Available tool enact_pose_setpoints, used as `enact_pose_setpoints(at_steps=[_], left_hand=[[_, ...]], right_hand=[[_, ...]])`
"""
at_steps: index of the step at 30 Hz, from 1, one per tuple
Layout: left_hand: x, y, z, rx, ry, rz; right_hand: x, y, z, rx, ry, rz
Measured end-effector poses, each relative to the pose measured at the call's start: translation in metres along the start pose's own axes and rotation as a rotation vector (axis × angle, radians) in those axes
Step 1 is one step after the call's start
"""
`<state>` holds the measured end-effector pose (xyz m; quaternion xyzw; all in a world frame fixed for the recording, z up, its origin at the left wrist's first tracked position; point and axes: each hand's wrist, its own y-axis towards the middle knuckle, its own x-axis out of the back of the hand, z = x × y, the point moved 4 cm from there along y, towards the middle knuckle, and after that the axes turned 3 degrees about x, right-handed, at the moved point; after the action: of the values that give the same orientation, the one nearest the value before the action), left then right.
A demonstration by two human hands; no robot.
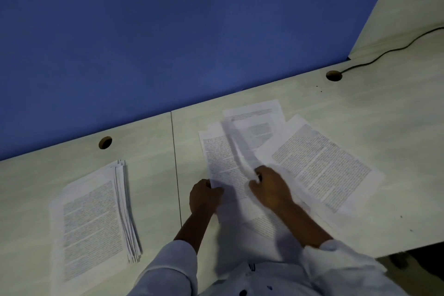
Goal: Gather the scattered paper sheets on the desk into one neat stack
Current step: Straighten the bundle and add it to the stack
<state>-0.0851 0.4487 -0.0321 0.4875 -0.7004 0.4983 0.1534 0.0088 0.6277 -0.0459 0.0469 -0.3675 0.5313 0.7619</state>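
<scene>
- Right fingers (258, 176) were curled in a pinch on the near end of a raised sheet (240, 149). Its edge stood up off the desk and was blurred. Left fingers (208, 184) were curled under the near-left corner of the printed sheet (222, 166) beneath it, thumb on top.
- Blue partition (144, 31): matte and felt-like, backing the desk.
- Desk (360, 115): pale wood-grain laminate, smooth. A seam (176, 168) ran near-to-far just left of the left hand (205, 197).
- Stack (93, 218): the gathered sheets lay left of the seam, well apart from both hands.
  - Its long axis ran near-to-far, roughly parallel to the held sheets.
  - Its right edge was fanned, not squared.
  - The left hand was nearer to it and the right hand (270, 187) farther.
  - Judged: the coming carry goes leftward across the seam and needs little turning.
- Skewed sheet (319, 168): lay flat just right of the right hand, its long axis angled away from the stack's.
- Far sheet (254, 114): lay beyond the hands, partly overlapped.
- All the paper was thin and limp, white with dense black text.
- Black cable (384, 54): ran to a round cable hole (334, 75). A second hole (105, 142) sat beyond the stack.
</scene>
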Motion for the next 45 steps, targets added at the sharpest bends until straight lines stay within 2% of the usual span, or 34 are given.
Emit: enact_pose_setpoints(at_steps=[2,3,4,7,9,11,15,20,24,26,29,32,35,39,45], left_hand=[[-0.002,0.001,-0.004,-0.033,-0.003,-0.024],[-0.003,0.002,-0.004,-0.040,-0.013,-0.048],[-0.005,0.004,-0.003,-0.052,-0.013,-0.074],[-0.009,0.009,-0.001,-0.078,-0.018,-0.144],[-0.009,0.007,-0.004,-0.067,-0.041,-0.191],[-0.010,0.004,-0.008,-0.057,-0.052,-0.197],[-0.017,-0.002,-0.017,-0.140,0.028,-0.168],[-0.028,0.002,-0.016,-0.211,0.145,-0.154],[-0.033,0.007,-0.012,-0.237,0.153,-0.164],[-0.029,0.002,-0.015,-0.255,0.110,-0.167],[-0.021,-0.010,-0.021,-0.238,-0.008,-0.158],[-0.017,-0.018,-0.024,-0.151,-0.101,-0.182],[-0.017,-0.023,-0.031,-0.080,-0.105,-0.196],[-0.023,-0.013,-0.034,0.009,-0.206,-0.124],[-0.021,0.002,-0.034,0.072,-0.264,-0.024]], right_hand=[[-0.021,-0.015,0.002,-0.021,0.029,0.135],[-0.021,-0.018,0.002,-0.026,0.058,0.140],[-0.011,-0.018,0.000,-0.016,0.097,0.091],[0.047,-0.012,-0.023,-0.012,0.170,-0.218],[0.094,-0.010,-0.049,-0.064,0.098,-0.386],[0.134,-0.009,-0.081,-0.156,-0.098,-0.472],[0.171,-0.003,-0.133,-0.288,-0.428,-0.373],[0.156,-0.003,-0.125,-0.282,-0.592,-0.305],[0.113,-0.011,-0.102,-0.268,-0.527,-0.337],[0.084,-0.016,-0.086,-0.201,-0.437,-0.334],[0.057,-0.016,-0.065,-0.115,-0.436,-0.301],[0.061,-0.010,-0.055,-0.116,-0.462,-0.331],[0.067,-0.003,-0.052,-0.124,-0.387,-0.328],[0.057,0.002,-0.043,-0.094,-0.405,-0.266],[0.057,0.001,-0.042,-0.129,-0.358,-0.301]])
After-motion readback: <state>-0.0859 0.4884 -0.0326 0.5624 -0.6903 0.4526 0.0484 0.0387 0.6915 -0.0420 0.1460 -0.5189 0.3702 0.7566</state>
